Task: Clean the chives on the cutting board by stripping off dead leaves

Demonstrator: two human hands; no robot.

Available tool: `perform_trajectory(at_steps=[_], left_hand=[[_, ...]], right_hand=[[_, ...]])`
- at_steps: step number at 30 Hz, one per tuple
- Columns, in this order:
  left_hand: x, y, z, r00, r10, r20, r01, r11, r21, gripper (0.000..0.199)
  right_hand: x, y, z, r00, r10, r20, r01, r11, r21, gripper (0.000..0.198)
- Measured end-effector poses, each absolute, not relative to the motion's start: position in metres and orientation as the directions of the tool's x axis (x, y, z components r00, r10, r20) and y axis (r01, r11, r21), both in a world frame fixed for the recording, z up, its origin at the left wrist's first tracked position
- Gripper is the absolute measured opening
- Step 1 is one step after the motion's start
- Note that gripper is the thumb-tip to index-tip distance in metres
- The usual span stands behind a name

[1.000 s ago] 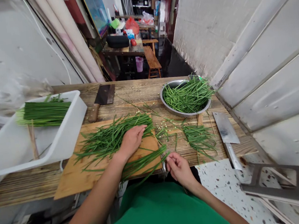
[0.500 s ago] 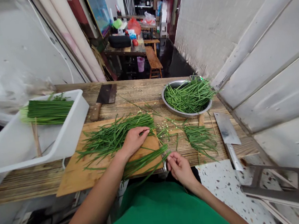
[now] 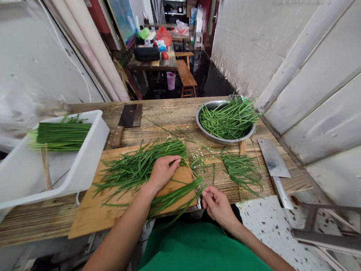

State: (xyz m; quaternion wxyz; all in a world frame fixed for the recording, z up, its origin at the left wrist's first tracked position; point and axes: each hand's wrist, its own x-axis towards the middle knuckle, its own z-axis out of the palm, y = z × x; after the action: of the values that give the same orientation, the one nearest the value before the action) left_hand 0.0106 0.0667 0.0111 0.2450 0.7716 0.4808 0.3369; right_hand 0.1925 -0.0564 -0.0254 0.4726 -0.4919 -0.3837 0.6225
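Treat the loose bundle of slender green stalks (image 3: 179, 193) at four o'clock on the flat tan wooden board (image 3: 89, 212) as likely light, limp; pinch its two-o'clock end. See right hand (image 3: 217, 202) nearly closed beside it, left hand (image 3: 164, 172) with fingers almost meeting; cannot tell either grip.

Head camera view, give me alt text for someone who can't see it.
A person's left hand lies over a pile of green stalks on a cutting board, with the right hand at the end of a smaller bunch. Around them on a wooden table are a white tub, a heaped metal bowl and two cleavers.
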Motion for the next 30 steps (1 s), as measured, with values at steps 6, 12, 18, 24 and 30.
perform_trajectory(at_steps=[6, 12, 18, 24, 30], left_hand=[[0.007, 0.069, 0.005, 0.335, 0.888, 0.315, 0.579, -0.458, 0.675, 0.022], [0.006, 0.066, 0.012, 0.450, 0.849, 0.278, 0.543, -0.507, 0.670, 0.023], [0.012, 0.048, 0.038, 0.793, 0.593, 0.137, 0.370, -0.648, 0.666, 0.024], [-0.002, 0.060, 0.039, 0.579, 0.783, 0.226, 0.638, -0.608, 0.473, 0.026], [-0.001, 0.070, 0.029, 0.531, 0.824, 0.198, 0.776, -0.566, 0.278, 0.018]], right_hand=[[0.194, -0.055, -0.024, -0.080, 0.959, -0.273, -0.178, -0.283, -0.942, 0.034], [0.194, -0.054, -0.023, -0.083, 0.958, -0.276, -0.190, -0.287, -0.939, 0.034], [0.192, -0.050, -0.023, -0.088, 0.957, -0.277, -0.222, -0.290, -0.931, 0.034], [0.191, -0.052, -0.027, -0.076, 0.959, -0.272, -0.238, -0.282, -0.929, 0.034], [0.192, -0.055, -0.025, -0.065, 0.964, -0.258, -0.219, -0.266, -0.939, 0.034]])
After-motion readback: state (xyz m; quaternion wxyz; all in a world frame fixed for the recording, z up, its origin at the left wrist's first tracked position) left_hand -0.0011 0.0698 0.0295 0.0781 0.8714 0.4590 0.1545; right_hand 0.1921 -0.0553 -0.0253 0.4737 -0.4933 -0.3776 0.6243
